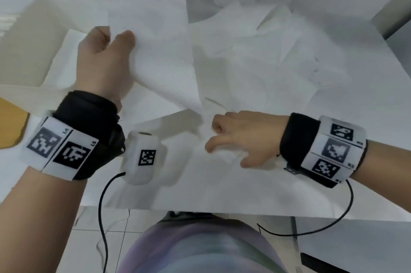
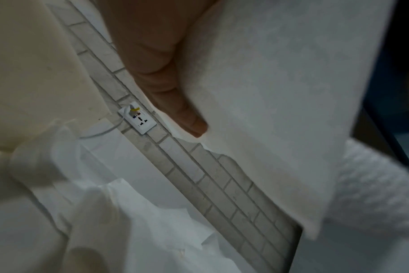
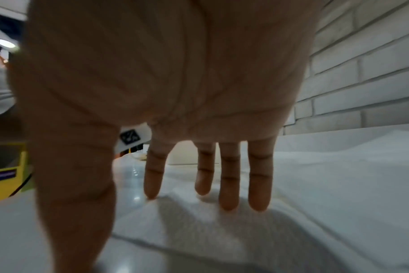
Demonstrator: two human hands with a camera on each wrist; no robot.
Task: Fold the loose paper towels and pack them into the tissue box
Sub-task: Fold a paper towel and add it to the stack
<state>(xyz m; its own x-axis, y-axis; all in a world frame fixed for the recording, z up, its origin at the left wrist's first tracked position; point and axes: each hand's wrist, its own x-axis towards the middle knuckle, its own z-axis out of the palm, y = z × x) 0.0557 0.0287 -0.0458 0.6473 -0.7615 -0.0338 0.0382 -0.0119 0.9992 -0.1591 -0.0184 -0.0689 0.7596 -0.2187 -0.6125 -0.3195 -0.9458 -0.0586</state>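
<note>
Above the counter [image 1: 222,194], left hand [image 1: 100,61] lifts a towel [image 1: 155,45], thumb pinching its edge; other fingers hidden behind the sheet. Right hand [image 1: 242,137] rests spread, fingertips [image 3: 229,201] touching another sheet [image 3: 315,184]. Only the left wrist view shows a socket [image 2: 138,118]. Loose towels [image 1: 266,50] blur together beyond.

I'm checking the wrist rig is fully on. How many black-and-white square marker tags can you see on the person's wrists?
6, possibly more hidden round the bands. Two on the left wristband, one on the white camera pod beside it, and three stacked on the right wristband.
</note>
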